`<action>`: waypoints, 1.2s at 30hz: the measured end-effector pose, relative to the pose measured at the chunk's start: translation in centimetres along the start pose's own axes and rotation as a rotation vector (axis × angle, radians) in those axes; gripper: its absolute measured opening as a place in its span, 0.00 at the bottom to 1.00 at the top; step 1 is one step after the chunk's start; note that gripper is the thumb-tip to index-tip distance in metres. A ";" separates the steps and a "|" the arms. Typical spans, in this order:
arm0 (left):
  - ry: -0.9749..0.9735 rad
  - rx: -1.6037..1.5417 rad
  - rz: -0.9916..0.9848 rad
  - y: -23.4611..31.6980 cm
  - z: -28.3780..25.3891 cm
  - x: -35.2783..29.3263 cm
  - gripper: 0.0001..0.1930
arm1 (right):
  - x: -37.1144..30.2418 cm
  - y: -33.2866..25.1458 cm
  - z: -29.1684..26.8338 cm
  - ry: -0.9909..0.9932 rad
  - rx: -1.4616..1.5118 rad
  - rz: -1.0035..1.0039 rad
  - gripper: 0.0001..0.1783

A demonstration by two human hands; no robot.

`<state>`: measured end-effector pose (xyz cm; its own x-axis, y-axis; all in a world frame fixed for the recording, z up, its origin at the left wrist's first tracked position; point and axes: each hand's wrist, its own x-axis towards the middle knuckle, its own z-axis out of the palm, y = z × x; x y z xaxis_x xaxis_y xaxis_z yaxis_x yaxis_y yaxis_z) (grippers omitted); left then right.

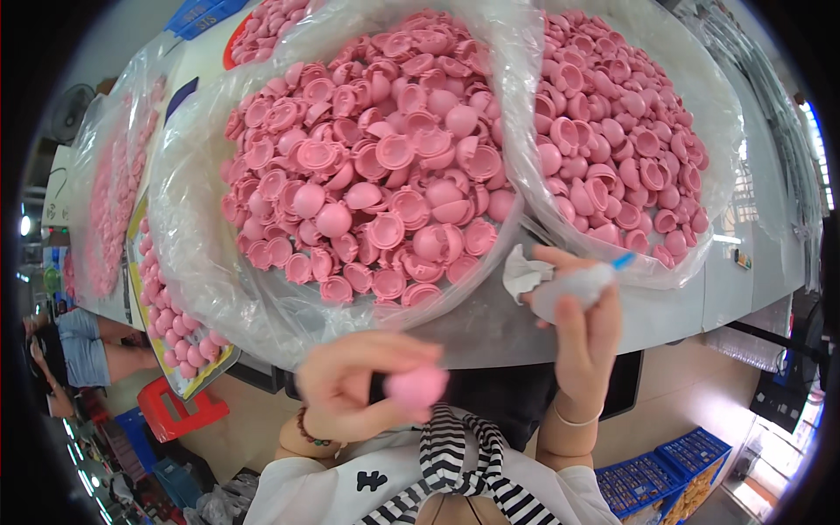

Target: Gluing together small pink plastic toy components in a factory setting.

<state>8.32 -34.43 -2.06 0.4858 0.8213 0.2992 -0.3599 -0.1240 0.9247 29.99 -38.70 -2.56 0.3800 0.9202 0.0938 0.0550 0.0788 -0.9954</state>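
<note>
In front of my chest, my left hand (346,385) is closed around a rounded pink plastic piece (416,388), smeared a little by motion. My right hand (584,341) grips a whitish translucent squeeze bottle (569,293) whose blue tip (623,261) points up and to the right. Beside those right fingers is a crumpled white tissue (525,271); whether the hand touches it I cannot tell. A large clear plastic bag (210,262) lies open just beyond my left hand, heaped with pink half-shells (385,157). Past my right hand, a second open bag (700,262) holds smaller pink cup-shaped pieces (612,140).
All this stands on a grey table (499,337). A yellow-edged tray (219,363) of pink balls sits at the left edge, near a red plastic stool (179,411). Blue crates (665,472) stand low on the right. Another person (83,346) is at far left.
</note>
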 end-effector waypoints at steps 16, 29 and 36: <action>0.992 1.220 0.341 5.1 -10.5 -1.7 0.10 | -2.2 -1.2 -1.0 0.203 0.139 -0.050 0.26; 0.390 1.449 0.106 3.7 -4.7 2.3 0.05 | -3.8 -1.2 -1.9 0.248 0.215 -0.065 0.29; -0.285 0.654 0.133 0.4 3.3 2.9 0.09 | -4.0 -1.8 0.2 -0.135 0.721 -0.088 0.22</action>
<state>12.23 -33.97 -0.04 0.6917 0.6100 0.3866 0.0762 -0.5939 0.8009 28.18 -42.44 -1.15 0.2828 0.9344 0.2166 -0.5578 0.3439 -0.7554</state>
